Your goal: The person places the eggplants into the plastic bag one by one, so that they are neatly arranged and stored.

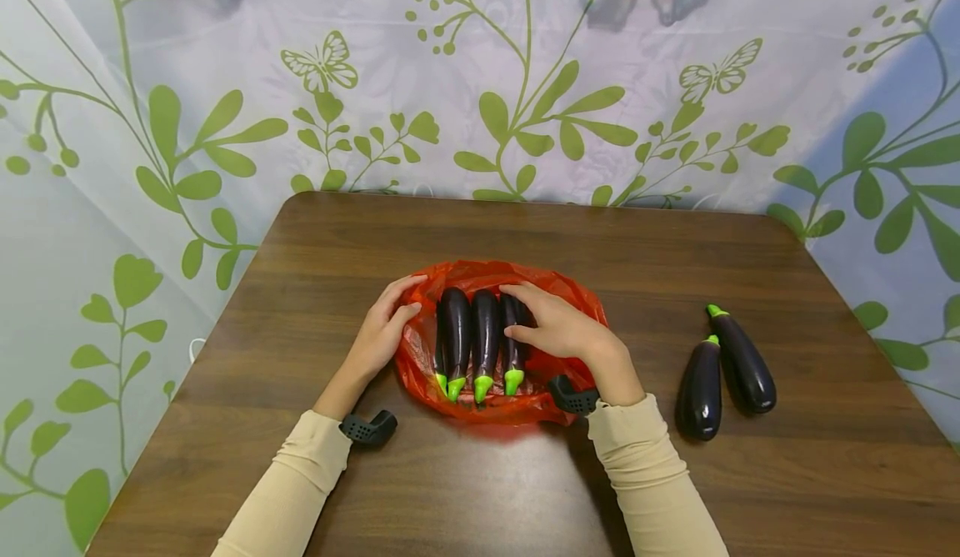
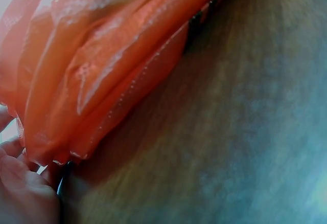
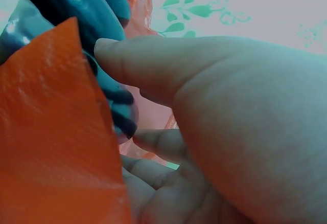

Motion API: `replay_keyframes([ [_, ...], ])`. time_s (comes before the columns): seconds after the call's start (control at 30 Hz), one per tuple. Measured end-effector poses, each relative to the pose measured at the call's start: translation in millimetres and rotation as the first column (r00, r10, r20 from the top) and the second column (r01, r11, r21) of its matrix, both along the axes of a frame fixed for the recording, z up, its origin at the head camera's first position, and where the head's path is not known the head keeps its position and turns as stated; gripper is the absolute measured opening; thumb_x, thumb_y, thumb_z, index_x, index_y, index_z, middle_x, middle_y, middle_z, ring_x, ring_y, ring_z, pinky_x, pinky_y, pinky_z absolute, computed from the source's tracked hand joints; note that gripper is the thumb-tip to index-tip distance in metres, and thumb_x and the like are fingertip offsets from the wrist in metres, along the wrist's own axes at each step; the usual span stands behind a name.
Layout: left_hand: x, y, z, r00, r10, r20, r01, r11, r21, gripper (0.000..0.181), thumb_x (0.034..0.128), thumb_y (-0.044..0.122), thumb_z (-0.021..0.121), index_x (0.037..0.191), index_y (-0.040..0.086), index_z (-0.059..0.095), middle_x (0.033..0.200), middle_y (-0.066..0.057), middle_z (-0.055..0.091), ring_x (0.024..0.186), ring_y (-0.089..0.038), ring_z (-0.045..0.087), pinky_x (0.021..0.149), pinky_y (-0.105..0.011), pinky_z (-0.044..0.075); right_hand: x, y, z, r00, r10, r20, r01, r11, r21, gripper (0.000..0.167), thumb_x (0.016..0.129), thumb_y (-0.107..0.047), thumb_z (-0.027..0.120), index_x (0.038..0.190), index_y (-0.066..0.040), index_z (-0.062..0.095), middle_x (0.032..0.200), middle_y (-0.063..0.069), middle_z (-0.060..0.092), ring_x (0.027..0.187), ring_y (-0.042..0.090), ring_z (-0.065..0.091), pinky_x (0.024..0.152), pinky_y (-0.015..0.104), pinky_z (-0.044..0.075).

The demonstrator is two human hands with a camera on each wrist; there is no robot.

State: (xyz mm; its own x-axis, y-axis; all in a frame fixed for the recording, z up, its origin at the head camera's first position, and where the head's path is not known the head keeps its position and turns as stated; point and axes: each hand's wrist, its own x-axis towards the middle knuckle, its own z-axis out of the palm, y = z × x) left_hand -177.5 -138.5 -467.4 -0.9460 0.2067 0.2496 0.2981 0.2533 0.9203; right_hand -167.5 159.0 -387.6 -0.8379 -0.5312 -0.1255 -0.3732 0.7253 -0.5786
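A red plastic bag (image 1: 551,286) lies spread on the table with several dark purple eggplants (image 1: 485,336) side by side in it, green stem ends toward me. My left hand (image 1: 382,328) rests against the bag's left rim, thumb and index finger extended; in the left wrist view its fingers sit at the bag's edge. My right hand (image 1: 566,328) reaches over the right rim, touching the rightmost eggplant (image 1: 513,353) with spread thumb and fingers. In the right wrist view, the thumb (image 3: 138,60) lies by a shiny eggplant, and red plastic covers part of the view.
Two loose eggplants lie to the right of the bag: a nearer one (image 1: 700,394) and one beside it (image 1: 746,365). The brown wooden table (image 1: 360,248) ends at the back against a curtain (image 1: 465,82) with green leaves and butterflies.
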Motion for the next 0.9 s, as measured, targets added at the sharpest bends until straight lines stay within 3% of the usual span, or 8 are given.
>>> replay_keyframes([
  [0.9,-0.6,0.4,1.4,1.0,-0.002,0.0,0.002,1.0,-0.004,0.042,0.1032,0.01,0.054,0.145,0.009,0.057,0.155,-0.014,0.048,0.148,-0.031,0.04,0.124,-0.051,0.028,6.2,4,19.0,0.999,-0.005,-0.042,0.004,1.0,-0.017,0.067,0.099,-0.019,0.07,0.157,-0.004,0.039,0.161,0.016,0.042,0.146,0.037,0.043,0.12,0.056,0.034],
])
